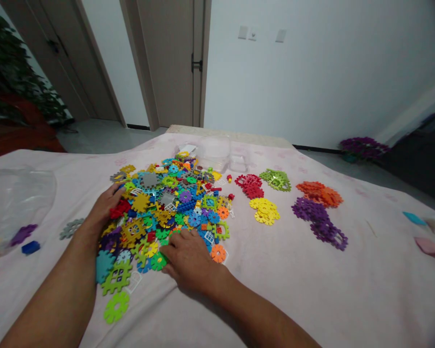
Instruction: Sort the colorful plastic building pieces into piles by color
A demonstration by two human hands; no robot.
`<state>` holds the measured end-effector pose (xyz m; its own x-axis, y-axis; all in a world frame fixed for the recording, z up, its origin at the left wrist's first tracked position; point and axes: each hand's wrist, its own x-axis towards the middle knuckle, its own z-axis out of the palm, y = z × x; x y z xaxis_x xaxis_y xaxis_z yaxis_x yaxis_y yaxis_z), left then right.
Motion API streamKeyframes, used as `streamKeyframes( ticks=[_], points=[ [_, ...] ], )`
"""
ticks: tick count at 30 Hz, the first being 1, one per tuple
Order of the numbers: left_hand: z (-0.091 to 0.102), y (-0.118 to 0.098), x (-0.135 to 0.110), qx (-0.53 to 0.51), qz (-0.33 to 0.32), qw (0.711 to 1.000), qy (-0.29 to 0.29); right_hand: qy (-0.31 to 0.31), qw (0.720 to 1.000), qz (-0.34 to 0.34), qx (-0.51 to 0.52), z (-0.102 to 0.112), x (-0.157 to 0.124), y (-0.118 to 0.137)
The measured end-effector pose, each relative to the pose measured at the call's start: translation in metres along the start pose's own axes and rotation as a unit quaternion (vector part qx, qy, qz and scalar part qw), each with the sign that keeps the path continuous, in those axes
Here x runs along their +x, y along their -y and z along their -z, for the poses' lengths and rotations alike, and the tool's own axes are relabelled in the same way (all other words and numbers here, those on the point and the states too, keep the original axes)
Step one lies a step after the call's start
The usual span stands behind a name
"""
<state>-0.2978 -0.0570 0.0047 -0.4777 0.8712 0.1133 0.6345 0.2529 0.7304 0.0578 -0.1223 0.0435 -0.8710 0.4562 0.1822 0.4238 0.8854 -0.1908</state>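
A big mixed heap of colourful plastic interlocking building pieces [177,193] lies on the cloth between my hands. My left hand [105,203] rests against the heap's left edge, fingers reaching forward, partly spread, beside a red piece [120,209]. At the heap's near edge is my right hand [188,256], palm down with bent fingers. Its thumb and index finger close around the edge of a green notched disc [158,261]. Closer to me lie a lime square piece [116,278] and a lime notched disc [116,307].
Sorted piles stand to the right: red [251,186], light green [276,179], yellow [265,211], orange [319,193] and purple [319,222]. Clear plastic containers [213,152] sit behind the heap. A clear bag [18,203], a purple piece [23,234] and a blue brick [31,247] lie left.
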Motion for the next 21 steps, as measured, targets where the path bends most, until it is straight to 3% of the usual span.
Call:
streamKeyframes(
  ticks=[10,15,21],
  points=[
    [-0.001,0.006,0.004,-0.008,0.006,1.000,0.004,0.031,0.999,-0.017,-0.009,0.002,0.013,-0.002],
    [-0.001,0.005,0.003,-0.012,0.009,1.000,0.008,0.049,0.995,-0.055,0.062,-0.002,0.021,-0.004],
    [-0.001,0.001,0.000,-0.020,0.009,1.000,0.005,-0.003,0.982,-0.111,0.154,-0.004,0.018,-0.012]
  ],
)
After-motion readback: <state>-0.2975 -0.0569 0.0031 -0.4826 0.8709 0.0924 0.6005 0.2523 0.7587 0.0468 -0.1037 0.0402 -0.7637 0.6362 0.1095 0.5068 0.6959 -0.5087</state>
